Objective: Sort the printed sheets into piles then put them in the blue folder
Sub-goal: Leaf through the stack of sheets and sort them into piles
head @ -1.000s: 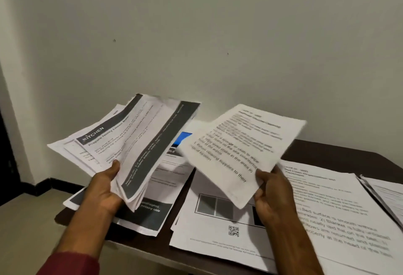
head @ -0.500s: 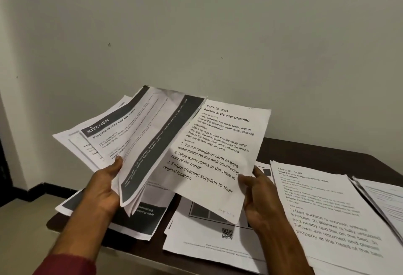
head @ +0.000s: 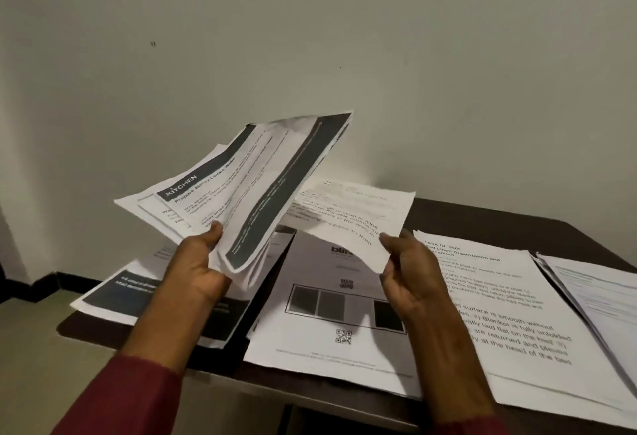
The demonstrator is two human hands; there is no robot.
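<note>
My left hand [head: 198, 269] grips a fanned stack of printed sheets [head: 241, 189] held up above the table; its top pages carry dark bands and the word KITCHEN. My right hand [head: 406, 272] pinches the near corner of a single text sheet [head: 351, 221], which tilts downward beside the stack and looks blurred. On the dark table [head: 517, 224] lie three piles: a dark-banded pile [head: 138, 293] at left, a pile with grey squares and a QR code [head: 331, 317] in the middle, and a large-text pile [head: 510, 317] at right. No blue folder shows.
More sheets [head: 599, 296] lie at the table's far right edge. A plain wall stands behind the table. At left the floor [head: 31, 348] drops away past the table's edge, with a dark skirting along the wall.
My right hand has swung the single sheet from upright beside the stack to a lower, flatter tilt on the right. My left hand has raised the stack slightly.
</note>
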